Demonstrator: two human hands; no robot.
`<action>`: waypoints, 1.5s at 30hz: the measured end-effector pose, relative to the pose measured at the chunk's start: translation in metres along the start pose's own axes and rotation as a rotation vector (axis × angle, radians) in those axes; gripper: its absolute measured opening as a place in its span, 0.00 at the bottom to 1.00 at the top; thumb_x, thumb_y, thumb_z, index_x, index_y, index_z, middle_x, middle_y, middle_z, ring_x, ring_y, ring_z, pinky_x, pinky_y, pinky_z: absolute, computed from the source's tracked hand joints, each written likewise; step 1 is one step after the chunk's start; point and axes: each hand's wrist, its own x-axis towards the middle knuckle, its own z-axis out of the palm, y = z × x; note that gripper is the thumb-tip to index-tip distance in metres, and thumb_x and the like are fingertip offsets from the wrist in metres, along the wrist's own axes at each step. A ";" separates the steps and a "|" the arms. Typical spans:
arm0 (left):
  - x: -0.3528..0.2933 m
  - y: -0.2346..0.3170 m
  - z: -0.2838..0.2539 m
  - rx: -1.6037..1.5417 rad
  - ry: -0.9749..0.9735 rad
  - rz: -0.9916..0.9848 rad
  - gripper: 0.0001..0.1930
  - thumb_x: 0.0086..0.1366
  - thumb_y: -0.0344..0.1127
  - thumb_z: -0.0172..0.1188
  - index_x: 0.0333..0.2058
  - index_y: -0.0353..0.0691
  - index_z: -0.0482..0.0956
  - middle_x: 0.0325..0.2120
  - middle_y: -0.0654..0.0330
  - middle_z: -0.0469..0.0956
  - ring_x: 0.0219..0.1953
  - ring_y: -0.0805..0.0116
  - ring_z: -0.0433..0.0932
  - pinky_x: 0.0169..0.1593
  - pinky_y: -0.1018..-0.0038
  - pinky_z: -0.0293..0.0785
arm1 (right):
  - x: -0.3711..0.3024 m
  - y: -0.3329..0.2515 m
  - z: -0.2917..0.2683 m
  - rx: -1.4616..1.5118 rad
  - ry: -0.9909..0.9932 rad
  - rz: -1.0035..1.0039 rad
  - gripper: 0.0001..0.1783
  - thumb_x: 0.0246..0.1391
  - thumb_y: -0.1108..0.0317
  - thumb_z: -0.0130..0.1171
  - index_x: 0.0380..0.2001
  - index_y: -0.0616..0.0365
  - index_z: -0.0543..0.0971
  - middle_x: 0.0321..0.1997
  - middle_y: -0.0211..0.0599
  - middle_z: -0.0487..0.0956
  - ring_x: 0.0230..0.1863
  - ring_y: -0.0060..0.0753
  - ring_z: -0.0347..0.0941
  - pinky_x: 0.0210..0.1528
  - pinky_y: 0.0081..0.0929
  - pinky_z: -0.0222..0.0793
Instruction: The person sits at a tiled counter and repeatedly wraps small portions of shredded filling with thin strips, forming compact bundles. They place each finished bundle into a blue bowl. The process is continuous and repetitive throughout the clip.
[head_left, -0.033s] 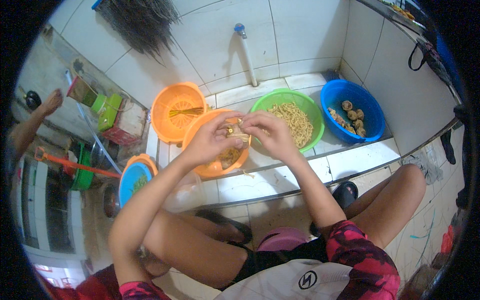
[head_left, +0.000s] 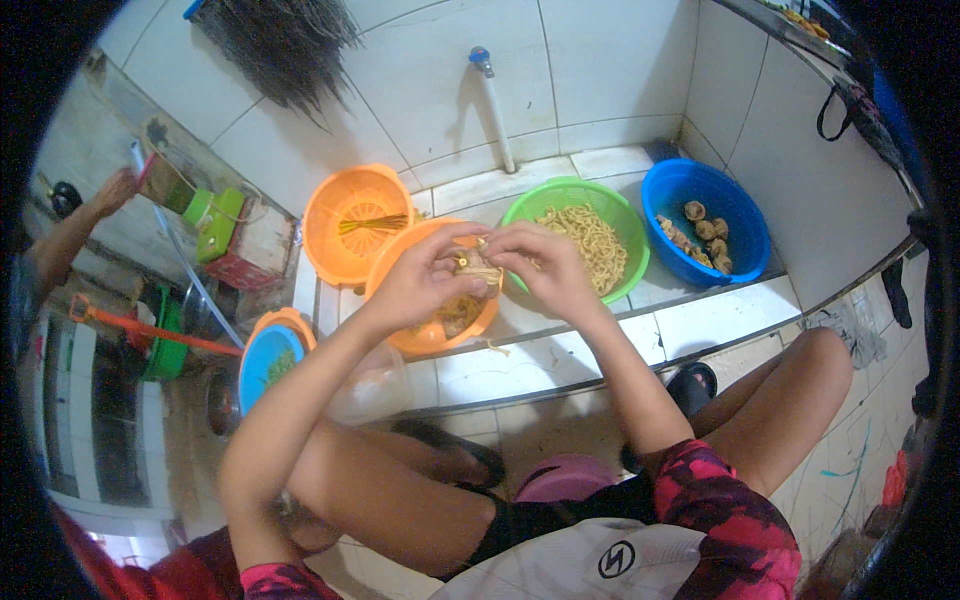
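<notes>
Above the front orange basin, my left hand is closed round a small tan bundle wound with pale strands. A small yellow spot shows on the bundle's near side. The fingers of my right hand pinch at the bundle's right edge, and they partly hide it. Inside the front orange basin lie brownish, wet-looking pieces. To the right, a green colander holds a heap of long tan strands, like noodles or cleaned intestines. Farther right, a blue basin holds several round wrapped bundles.
Behind stands an orange colander with thin brown sticks. A blue bowl with green leaves is at left. A tap pipe rises from the tiled ledge. Another person's hand is at far left.
The other person's hand at far left has moved slightly right and up, and now meets a reddish object there. My own hands and the bundle stay almost still.
</notes>
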 end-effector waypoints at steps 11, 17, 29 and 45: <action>-0.005 0.004 0.001 -0.004 -0.023 0.012 0.32 0.62 0.24 0.63 0.64 0.41 0.61 0.47 0.55 0.76 0.48 0.70 0.78 0.52 0.74 0.76 | 0.004 -0.002 -0.011 -0.094 -0.097 -0.044 0.07 0.50 0.75 0.65 0.35 0.62 0.83 0.38 0.38 0.80 0.39 0.31 0.79 0.41 0.25 0.74; -0.006 0.007 0.000 0.198 -0.044 0.036 0.26 0.60 0.25 0.64 0.58 0.37 0.71 0.51 0.61 0.75 0.53 0.73 0.74 0.56 0.74 0.73 | 0.001 0.006 -0.010 -0.064 -0.102 0.013 0.08 0.48 0.71 0.69 0.32 0.62 0.83 0.38 0.34 0.80 0.39 0.28 0.77 0.43 0.27 0.73; 0.019 -0.008 -0.016 0.009 0.257 0.033 0.19 0.61 0.25 0.61 0.52 0.37 0.75 0.44 0.55 0.78 0.45 0.66 0.80 0.48 0.73 0.80 | -0.038 0.222 -0.113 -0.865 -0.227 0.379 0.29 0.49 0.62 0.65 0.56 0.55 0.75 0.49 0.54 0.79 0.51 0.54 0.75 0.55 0.43 0.70; 0.011 -0.011 -0.012 0.177 0.285 0.083 0.22 0.55 0.24 0.62 0.50 0.40 0.78 0.44 0.61 0.80 0.36 0.72 0.79 0.44 0.75 0.77 | 0.168 0.045 -0.136 -1.146 -0.958 0.293 0.09 0.46 0.64 0.63 0.30 0.55 0.86 0.26 0.40 0.83 0.27 0.34 0.80 0.33 0.33 0.75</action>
